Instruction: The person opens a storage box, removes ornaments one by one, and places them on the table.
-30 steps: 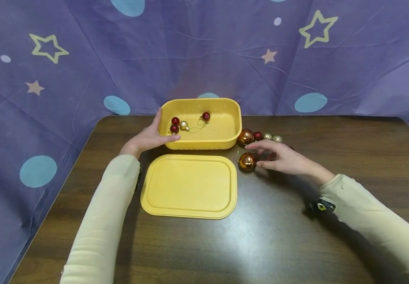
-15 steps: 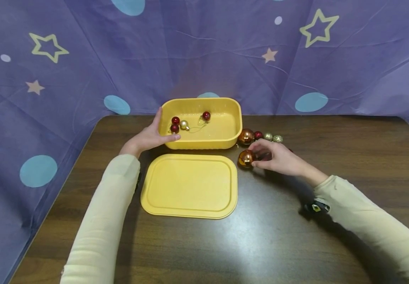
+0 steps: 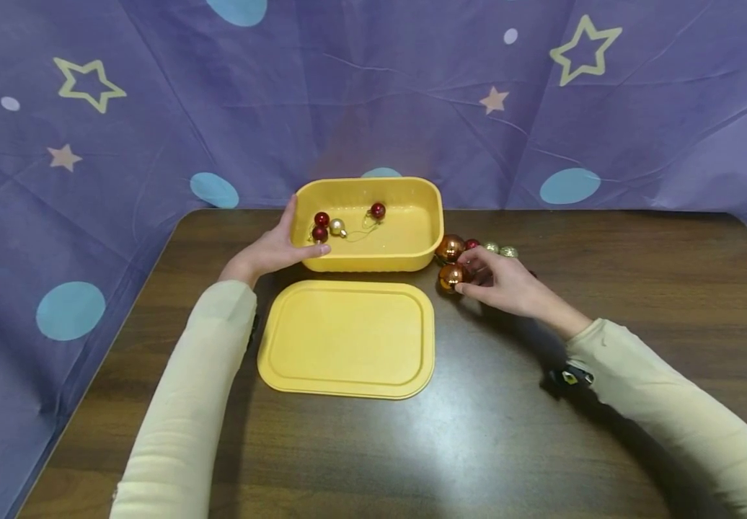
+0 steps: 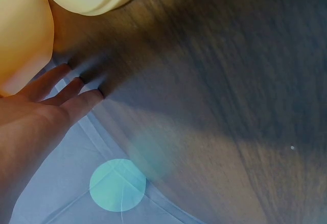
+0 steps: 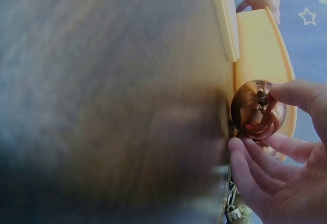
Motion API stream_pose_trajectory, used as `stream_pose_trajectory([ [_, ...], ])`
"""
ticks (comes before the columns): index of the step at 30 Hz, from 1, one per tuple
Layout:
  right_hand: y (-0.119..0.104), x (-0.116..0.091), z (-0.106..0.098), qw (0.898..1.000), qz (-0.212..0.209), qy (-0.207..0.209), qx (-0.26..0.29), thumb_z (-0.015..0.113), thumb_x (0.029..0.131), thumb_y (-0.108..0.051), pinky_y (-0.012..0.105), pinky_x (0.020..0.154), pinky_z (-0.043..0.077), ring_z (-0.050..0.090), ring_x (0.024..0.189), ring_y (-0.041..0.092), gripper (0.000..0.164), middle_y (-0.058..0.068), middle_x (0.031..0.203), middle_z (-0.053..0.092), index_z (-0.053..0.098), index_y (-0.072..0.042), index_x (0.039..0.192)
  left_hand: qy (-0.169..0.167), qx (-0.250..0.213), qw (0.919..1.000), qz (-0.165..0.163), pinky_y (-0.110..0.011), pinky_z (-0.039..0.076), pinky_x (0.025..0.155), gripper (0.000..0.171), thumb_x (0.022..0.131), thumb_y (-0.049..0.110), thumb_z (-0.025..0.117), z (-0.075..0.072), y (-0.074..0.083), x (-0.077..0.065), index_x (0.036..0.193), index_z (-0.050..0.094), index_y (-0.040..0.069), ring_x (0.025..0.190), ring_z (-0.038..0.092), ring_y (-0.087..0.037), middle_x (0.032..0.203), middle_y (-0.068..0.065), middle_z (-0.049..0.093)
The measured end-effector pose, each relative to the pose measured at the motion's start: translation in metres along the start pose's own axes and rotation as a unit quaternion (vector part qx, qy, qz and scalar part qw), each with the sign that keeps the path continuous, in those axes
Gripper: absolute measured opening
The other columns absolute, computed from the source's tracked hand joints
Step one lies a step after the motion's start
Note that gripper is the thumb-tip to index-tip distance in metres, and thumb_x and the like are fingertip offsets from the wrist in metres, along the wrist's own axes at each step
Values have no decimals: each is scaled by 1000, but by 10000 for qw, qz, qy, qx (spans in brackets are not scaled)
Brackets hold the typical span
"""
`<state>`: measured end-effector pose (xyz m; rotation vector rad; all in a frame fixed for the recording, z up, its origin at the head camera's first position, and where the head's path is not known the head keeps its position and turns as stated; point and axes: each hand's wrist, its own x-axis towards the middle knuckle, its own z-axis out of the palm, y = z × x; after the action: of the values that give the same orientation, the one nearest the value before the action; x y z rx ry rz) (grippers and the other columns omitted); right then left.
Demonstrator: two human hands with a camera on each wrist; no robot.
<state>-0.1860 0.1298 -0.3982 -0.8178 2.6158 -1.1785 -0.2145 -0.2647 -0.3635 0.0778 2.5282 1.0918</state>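
Observation:
At the left end of the yellow plastic container (image 3: 373, 264), my left hand (image 3: 270, 252) grips the wall, its thumb over the front rim. Its other fingers lie along the outside, also seen in the left wrist view. My right hand (image 3: 506, 283) pinches a shiny copper Christmas bauble (image 3: 451, 277) between thumb and fingers, just off the container's front right corner. That bauble fills the grip in the right wrist view. Behind it a second copper bauble (image 3: 449, 248) touches or nearly touches the container. Several small red and gold baubles (image 3: 337, 227) lie inside the container.
A yellow lid (image 3: 347, 339) lies flat in front of the container. Beyond my right hand sit a small red bauble (image 3: 472, 244) and two glittery gold ones (image 3: 508, 251). A purple star-patterned cloth (image 3: 373, 86) hangs behind the wooden table (image 3: 373, 454).
My right hand has closed its fingers on the front copper bauble and shifted it slightly back, towards the other one. The left hand stays at the container.

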Motion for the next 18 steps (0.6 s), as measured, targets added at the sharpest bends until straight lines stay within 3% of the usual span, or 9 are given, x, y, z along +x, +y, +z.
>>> stream_pose_trajectory([
  [13, -4, 2, 2, 9962, 471, 395, -611, 76, 84, -29, 44, 77, 49, 65, 88, 27, 35, 13, 99, 68, 59, -7, 105, -25, -67, 10000, -15, -53, 11, 113, 116, 86, 51, 68, 0, 2, -1, 148, -28, 31, 143, 7, -38, 159, -5, -14],
  [18, -5, 3, 2, 9940, 694, 420, -739, 77, 82, -35, 47, 85, 42, 64, 91, 26, 39, 11, 99, 69, 59, -8, 104, -11, -59, 10000, -35, -53, 11, 113, 116, 86, 52, 68, 0, 2, -1, 148, -28, 30, 143, 6, -37, 159, -5, -14],
])
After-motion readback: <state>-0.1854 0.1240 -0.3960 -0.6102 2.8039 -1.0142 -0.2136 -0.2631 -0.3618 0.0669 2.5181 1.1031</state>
